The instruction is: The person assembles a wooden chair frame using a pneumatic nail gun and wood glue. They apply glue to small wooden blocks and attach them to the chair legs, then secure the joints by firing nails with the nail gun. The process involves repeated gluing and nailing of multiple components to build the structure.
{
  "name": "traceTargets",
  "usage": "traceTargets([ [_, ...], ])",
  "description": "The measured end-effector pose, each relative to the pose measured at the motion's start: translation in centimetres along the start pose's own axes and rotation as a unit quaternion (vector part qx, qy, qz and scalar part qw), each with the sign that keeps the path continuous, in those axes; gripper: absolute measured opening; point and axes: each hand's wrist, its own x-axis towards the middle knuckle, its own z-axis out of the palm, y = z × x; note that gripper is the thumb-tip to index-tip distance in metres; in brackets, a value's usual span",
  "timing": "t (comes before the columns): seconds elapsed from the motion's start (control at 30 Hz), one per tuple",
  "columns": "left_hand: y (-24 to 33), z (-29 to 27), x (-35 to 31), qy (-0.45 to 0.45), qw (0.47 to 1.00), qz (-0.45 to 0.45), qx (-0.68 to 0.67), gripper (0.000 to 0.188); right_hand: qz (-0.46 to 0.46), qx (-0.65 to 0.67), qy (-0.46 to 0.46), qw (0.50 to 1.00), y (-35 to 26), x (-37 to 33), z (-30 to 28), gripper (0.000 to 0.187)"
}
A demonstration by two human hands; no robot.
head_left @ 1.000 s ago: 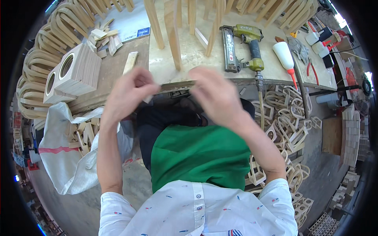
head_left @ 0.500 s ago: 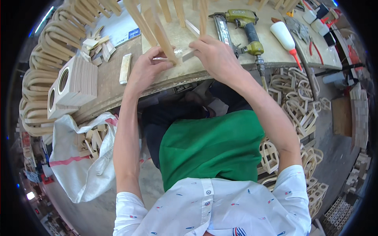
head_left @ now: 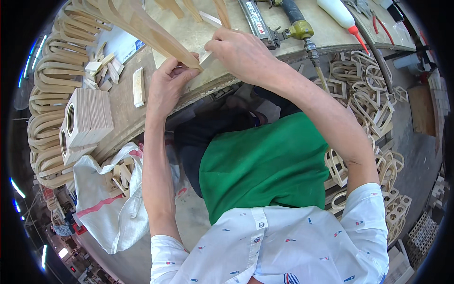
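My left hand (head_left: pixel 166 84) is closed with thumb and fingers around the near end of a pale bent wooden strip (head_left: pixel 163 41) that rises from the workbench (head_left: pixel 124 97). A small light wooden block (head_left: pixel 206 57) lies beside that end, and the closed fingers of my right hand (head_left: pixel 243 51) pinch it. Just beyond the right hand stands another upright wooden strip (head_left: pixel 222 13), with a thin white piece (head_left: pixel 210 19) next to it. Part of the block is covered by my right fingers.
A nail gun (head_left: pixel 295 26) with its hose and a white glue bottle (head_left: pixel 336 13) lie to the right. At left are small wood offcuts (head_left: pixel 105 68), a flat wrapped block (head_left: pixel 138 86), a plywood stack (head_left: pixel 90 118) and bent wooden loops (head_left: pixel 49 123). Below hangs a white sack (head_left: pixel 111 208).
The view has shifted and tilted. My right hand has brought the small block closer to the wooden strip's end, and that strip leans further left in the picture.
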Motion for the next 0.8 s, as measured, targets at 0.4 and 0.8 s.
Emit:
traceTargets([
  [0.4,-0.2,-0.2,0.4,0.002,0.997,-0.001,0.073,0.028,0.014,-0.020,0.008,1.000,-0.7,0.0,0.6,0.016],
  [0.8,-0.1,0.1,0.9,0.004,0.995,0.024,0.094,0.030,0.001,0.019,0.022,1.000,-0.1,-0.3,1.4,0.016],
])
